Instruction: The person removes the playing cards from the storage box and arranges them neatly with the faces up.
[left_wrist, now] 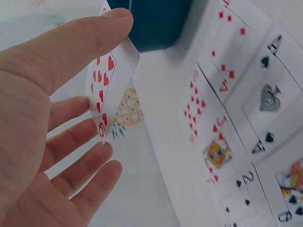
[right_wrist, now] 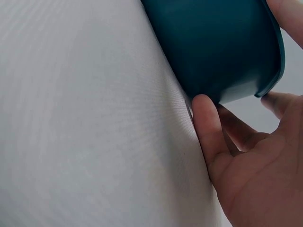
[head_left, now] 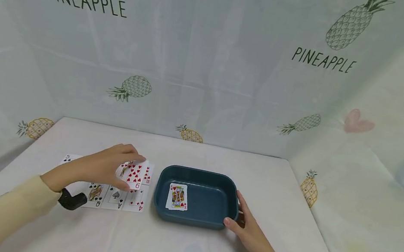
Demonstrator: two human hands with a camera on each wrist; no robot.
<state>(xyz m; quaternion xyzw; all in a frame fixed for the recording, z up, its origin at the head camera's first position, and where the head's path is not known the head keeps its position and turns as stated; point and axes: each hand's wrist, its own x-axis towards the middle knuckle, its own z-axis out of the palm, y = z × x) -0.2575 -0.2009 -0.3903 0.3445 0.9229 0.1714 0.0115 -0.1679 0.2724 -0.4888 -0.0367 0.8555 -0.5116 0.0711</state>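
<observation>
My left hand [head_left: 111,167] pinches one hearts playing card [head_left: 134,173] by its edge, between thumb and fingers. In the left wrist view, this hearts card [left_wrist: 102,90] stands on edge under the thumb, the other fingers spread behind it. Below lie face-up cards in rows, among them an ace of spades [left_wrist: 270,98] and a jack of hearts [left_wrist: 217,153]. My right hand [head_left: 250,233] grips the right end of a dark blue rectangular tray [head_left: 193,220], thumb at its front corner. The right wrist view shows the fingers against the tray's outer wall [right_wrist: 222,52]. Inside the tray, a king of hearts [head_left: 178,197] tops some cards at the left.
A white cloth [head_left: 167,251] covers the table, with the card rows left of the tray. Behind and at the sides hang pale curtains [head_left: 212,58] printed with pineapples. The left forearm reaches over part of the card rows, hiding some of them.
</observation>
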